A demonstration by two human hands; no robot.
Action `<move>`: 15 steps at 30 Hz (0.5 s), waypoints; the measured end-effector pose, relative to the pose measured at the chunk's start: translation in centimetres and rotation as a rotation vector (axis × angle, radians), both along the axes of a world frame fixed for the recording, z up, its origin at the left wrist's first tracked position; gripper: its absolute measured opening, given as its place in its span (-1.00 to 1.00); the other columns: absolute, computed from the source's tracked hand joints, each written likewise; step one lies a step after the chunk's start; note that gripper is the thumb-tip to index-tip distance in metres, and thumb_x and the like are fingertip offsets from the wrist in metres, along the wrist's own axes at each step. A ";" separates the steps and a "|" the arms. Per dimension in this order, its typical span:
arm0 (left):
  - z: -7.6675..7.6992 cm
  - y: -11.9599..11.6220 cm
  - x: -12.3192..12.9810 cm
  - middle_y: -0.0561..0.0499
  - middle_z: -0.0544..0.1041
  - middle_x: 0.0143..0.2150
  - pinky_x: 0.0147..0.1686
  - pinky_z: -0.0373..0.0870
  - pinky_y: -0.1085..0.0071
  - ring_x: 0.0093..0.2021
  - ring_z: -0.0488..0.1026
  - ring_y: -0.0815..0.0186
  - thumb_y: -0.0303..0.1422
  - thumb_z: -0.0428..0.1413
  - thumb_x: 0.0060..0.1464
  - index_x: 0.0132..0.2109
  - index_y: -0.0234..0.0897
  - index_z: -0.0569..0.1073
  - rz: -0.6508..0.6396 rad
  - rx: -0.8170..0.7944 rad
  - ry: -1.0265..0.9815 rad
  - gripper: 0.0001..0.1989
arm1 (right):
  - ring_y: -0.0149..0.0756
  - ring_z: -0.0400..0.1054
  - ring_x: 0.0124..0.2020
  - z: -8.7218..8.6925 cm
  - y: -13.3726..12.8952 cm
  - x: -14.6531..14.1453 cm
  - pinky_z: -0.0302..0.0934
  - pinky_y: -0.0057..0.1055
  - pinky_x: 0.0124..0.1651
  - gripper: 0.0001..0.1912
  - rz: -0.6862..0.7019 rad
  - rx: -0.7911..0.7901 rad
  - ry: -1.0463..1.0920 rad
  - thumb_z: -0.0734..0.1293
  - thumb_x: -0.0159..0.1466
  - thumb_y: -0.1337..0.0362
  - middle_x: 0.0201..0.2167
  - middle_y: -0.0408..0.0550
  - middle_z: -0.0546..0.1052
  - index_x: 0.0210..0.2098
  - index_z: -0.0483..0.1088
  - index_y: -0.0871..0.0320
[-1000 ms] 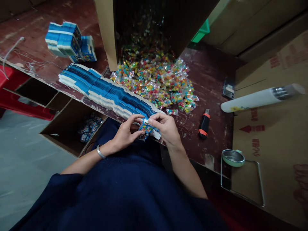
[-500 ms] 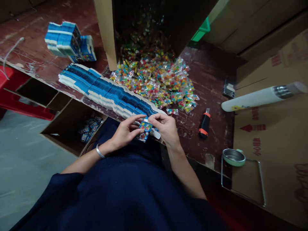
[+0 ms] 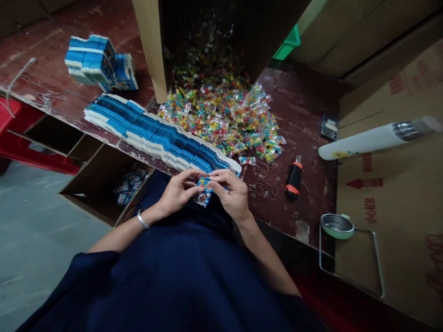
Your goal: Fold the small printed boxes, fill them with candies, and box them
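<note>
Head view: box (image 3: pixel 203 197) between hands (image 3: pixel 176 195) (image 3: pixel 234 197)

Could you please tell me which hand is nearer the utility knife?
Right: the right hand is left of the utility knife in the picture; the left hand is farther left.

The cardboard carton (image 3: pixel 408 193) at three o'clock bore a red arrow (image 3: pixel 362 183) pointing toward nine o'clock and sideways red Chinese characters (image 3: pixel 371 210), too blurred to read surely.
</note>
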State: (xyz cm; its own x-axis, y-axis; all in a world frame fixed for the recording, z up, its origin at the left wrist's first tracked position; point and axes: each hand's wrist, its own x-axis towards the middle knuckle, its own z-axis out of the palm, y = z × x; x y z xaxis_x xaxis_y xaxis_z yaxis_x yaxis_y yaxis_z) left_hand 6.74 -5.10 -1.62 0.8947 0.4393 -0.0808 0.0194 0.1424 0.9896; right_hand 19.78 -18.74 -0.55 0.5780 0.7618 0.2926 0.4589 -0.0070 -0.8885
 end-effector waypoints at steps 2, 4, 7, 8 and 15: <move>1.0 1.3 -0.9 -0.06 0.59 -0.07 -0.24 0.61 0.43 -0.25 0.60 0.32 -0.31 0.30 0.11 0.00 -0.27 0.53 -0.013 0.087 0.015 -0.69 | -0.13 0.52 0.02 -0.1 -1.2 0.8 0.48 -0.19 -0.01 -0.76 0.041 -0.030 -0.043 0.47 0.30 0.08 -0.01 0.01 0.61 -0.08 0.57 0.01; 2.4 4.1 -3.0 -0.06 0.59 -0.05 -0.18 0.60 0.40 -0.18 0.60 0.28 -0.32 0.26 0.15 0.01 -0.24 0.53 -0.024 0.267 0.066 -0.71 | -0.07 0.44 0.18 -0.3 -2.9 2.3 0.47 -0.14 0.08 -0.51 -0.008 -0.069 -0.100 0.51 0.25 0.06 0.17 0.05 0.53 0.14 0.47 -0.02; 4.2 10.0 -7.3 0.00 0.59 -0.03 -0.10 0.57 0.29 -0.09 0.59 0.20 -0.33 0.23 0.15 0.07 -0.13 0.53 0.020 0.721 0.279 -0.68 | 0.03 0.36 0.27 -1.2 -5.6 4.2 0.33 0.06 0.28 -0.34 -0.125 -0.183 -0.254 0.56 0.17 0.04 0.22 0.10 0.49 0.21 0.40 0.01; 4.5 11.9 -8.7 0.04 0.60 -0.05 -0.07 0.56 0.22 -0.09 0.59 0.17 -0.33 0.24 0.13 0.07 -0.09 0.54 0.043 0.881 0.392 -0.66 | 0.06 0.34 0.29 -1.7 -6.3 4.6 0.28 0.13 0.32 -0.34 -0.117 -0.239 -0.302 0.58 0.15 0.03 0.21 0.11 0.50 0.18 0.42 0.02; 3.9 13.5 -9.5 0.01 0.62 0.03 0.07 0.51 -0.03 0.03 0.59 0.00 -0.14 0.31 0.07 0.23 -0.06 0.46 0.075 0.829 0.444 -0.43 | 0.09 0.34 0.32 -3.9 -7.7 4.1 0.28 0.21 0.32 -0.54 -0.020 -0.379 -0.365 0.55 0.18 0.18 0.27 0.15 0.47 0.05 0.47 0.08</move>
State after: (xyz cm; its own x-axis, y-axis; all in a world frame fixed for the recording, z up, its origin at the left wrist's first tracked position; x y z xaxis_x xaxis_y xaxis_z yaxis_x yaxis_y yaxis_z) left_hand -2.72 8.39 2.25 0.8245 0.5642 -0.0434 0.4380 -0.5878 0.6801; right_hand 23.85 -26.40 -4.47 0.5058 0.8429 0.1837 0.7346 -0.3092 -0.6040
